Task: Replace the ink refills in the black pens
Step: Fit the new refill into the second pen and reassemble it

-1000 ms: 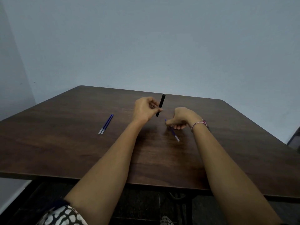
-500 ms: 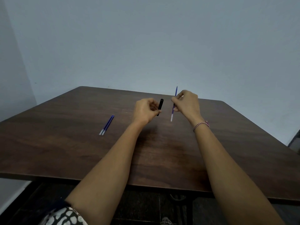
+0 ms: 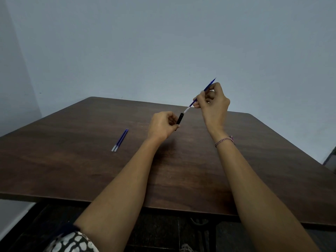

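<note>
Fingers of left hand (image 3: 161,127) curled round black pen barrel (image 3: 180,118), those of right hand (image 3: 213,104) pinching tilted blue refill (image 3: 209,86).

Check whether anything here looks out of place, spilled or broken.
Nothing stands out. The left hand holds the black pen, right hand aims a blue refill at its open end; two refills lie together on the table.
</note>
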`<state>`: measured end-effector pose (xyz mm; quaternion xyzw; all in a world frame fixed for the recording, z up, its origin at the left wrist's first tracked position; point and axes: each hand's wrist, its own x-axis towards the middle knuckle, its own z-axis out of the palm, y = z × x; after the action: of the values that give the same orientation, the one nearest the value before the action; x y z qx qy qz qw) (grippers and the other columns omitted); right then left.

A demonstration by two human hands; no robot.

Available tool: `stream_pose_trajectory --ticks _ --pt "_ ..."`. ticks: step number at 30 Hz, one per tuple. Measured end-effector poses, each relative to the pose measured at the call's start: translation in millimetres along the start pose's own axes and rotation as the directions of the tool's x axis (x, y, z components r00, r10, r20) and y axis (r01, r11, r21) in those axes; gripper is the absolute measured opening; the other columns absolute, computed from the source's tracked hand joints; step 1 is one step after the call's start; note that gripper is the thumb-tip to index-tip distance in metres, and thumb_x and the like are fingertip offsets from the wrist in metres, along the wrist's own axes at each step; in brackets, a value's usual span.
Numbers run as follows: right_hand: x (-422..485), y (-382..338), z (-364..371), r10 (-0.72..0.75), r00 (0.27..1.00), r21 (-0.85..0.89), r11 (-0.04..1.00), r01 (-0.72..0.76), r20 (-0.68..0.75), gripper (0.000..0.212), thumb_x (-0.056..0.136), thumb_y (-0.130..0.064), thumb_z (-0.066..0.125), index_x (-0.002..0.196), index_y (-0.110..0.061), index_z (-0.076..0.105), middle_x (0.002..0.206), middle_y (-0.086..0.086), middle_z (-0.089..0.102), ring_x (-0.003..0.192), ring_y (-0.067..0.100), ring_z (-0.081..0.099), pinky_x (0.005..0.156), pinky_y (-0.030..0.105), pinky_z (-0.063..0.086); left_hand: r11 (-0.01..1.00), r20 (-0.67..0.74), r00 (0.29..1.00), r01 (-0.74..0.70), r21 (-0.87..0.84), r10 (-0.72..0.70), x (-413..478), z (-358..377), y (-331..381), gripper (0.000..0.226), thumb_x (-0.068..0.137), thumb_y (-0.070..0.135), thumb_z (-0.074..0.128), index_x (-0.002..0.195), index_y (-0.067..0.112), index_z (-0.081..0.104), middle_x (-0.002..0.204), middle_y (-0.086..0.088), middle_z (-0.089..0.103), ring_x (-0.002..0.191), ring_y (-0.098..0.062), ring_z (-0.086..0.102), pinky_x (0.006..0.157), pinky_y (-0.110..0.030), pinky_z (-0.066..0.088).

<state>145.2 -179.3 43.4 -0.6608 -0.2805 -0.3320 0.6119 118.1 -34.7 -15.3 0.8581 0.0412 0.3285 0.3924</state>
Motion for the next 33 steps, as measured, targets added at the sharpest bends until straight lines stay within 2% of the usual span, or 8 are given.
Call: stream_pose_trajectory --ticks 7,14,16,19,22,24,27,33 --pt "0 -1 1 -0.025 1.000 0.058 0.998 0.025 0.004 0.008 0.084 -0.012 0.053 0.083 -0.013 0.045 0.068 0.017 0.067 0.052 0.016 0.066 0.058 0.032 0.058 0.999 0.015 1.000 0.000 0.032 -0.001 0 -1 0 0.023 0.068 0.013 0.081 0.071 0.025 0.061 0.065 0.011 0.063 0.058 0.002 0.060 0.065 -0.020 0.053" --pt "-2 3 3 -0.037 0.998 0.030 0.999 0.036 0.055 0.016 0.081 -0.020 0.053 0.074 -0.029 0.042 0.067 0.015 0.066 0.053 0.011 0.067 0.055 0.024 0.056 0.999 0.017 1.000 0.002 0.045 -0.003 -1 -2 1 0.022 0.069 0.015 0.081 0.073 0.026 0.062 0.066 0.011 0.063 0.058 0.005 0.059 0.064 -0.019 0.053" --pt "-2 5 3 -0.034 0.997 0.014 0.999 0.033 0.071 0.014 0.079 -0.022 0.053 0.074 -0.031 0.043 0.066 0.011 0.066 0.053 0.011 0.066 0.055 0.027 0.057 0.999 0.022 1.000 0.005 0.051 -0.006 -1 -2 2 0.021 0.069 0.016 0.081 0.075 0.026 0.064 0.066 0.013 0.062 0.061 0.004 0.060 0.065 -0.020 0.055" --pt "-2 12 5 -0.043 0.993 -0.048 0.998 0.048 0.110 0.010 0.081 -0.016 0.058 0.079 -0.019 0.049 0.066 -0.005 0.061 0.058 0.009 0.062 0.059 0.032 0.058 0.997 0.024 1.000 -0.012 0.072 0.011 -2 -2 2 0.018 0.070 0.017 0.080 0.079 0.024 0.067 0.069 0.011 0.065 0.066 -0.002 0.064 0.069 -0.024 0.056" --pt "-2 18 7 -0.068 0.987 -0.116 0.990 0.085 0.147 0.009 0.079 -0.013 0.061 0.079 -0.016 0.052 0.068 -0.015 0.057 0.062 0.000 0.057 0.062 0.016 0.050 0.997 0.008 1.000 -0.012 0.077 0.012 -1 -2 1 0.017 0.073 0.018 0.079 0.088 0.019 0.071 0.078 0.005 0.071 0.069 -0.005 0.065 0.072 -0.025 0.056" --pt "-2 21 8 -0.069 0.985 -0.145 0.985 0.093 0.160 0.007 0.079 -0.012 0.062 0.077 -0.014 0.055 0.070 -0.008 0.061 0.064 -0.004 0.056 0.060 0.007 0.044 0.997 -0.004 1.000 -0.006 0.076 0.007 -1 -1 1 0.020 0.074 0.017 0.077 0.094 0.016 0.072 0.083 0.001 0.073 0.070 -0.006 0.065 0.073 -0.025 0.056" --pt "-2 25 7 -0.073 0.980 -0.195 0.975 0.109 0.183 0.004 0.078 -0.011 0.063 0.077 -0.012 0.059 0.079 0.003 0.064 0.067 -0.003 0.056 0.061 0.007 0.045 0.998 -0.012 1.000 -0.007 0.065 0.008 -1 -1 3 0.022 0.076 0.016 0.076 0.097 0.014 0.073 0.085 -0.002 0.074 0.073 -0.008 0.066 0.076 -0.027 0.057" --pt "-5 28 7 -0.055 0.967 -0.239 0.964 0.116 0.248 0.008 0.078 -0.015 0.066 0.076 -0.019 0.058 0.083 0.001 0.062 0.072 0.001 0.057 0.068 0.002 0.039 0.998 -0.035 0.999 -0.039 0.057 0.041 -2 -3 6 0.021 0.077 0.017 0.075 0.098 0.014 0.073 0.087 -0.001 0.074 0.076 -0.008 0.068 0.077 -0.028 0.057"
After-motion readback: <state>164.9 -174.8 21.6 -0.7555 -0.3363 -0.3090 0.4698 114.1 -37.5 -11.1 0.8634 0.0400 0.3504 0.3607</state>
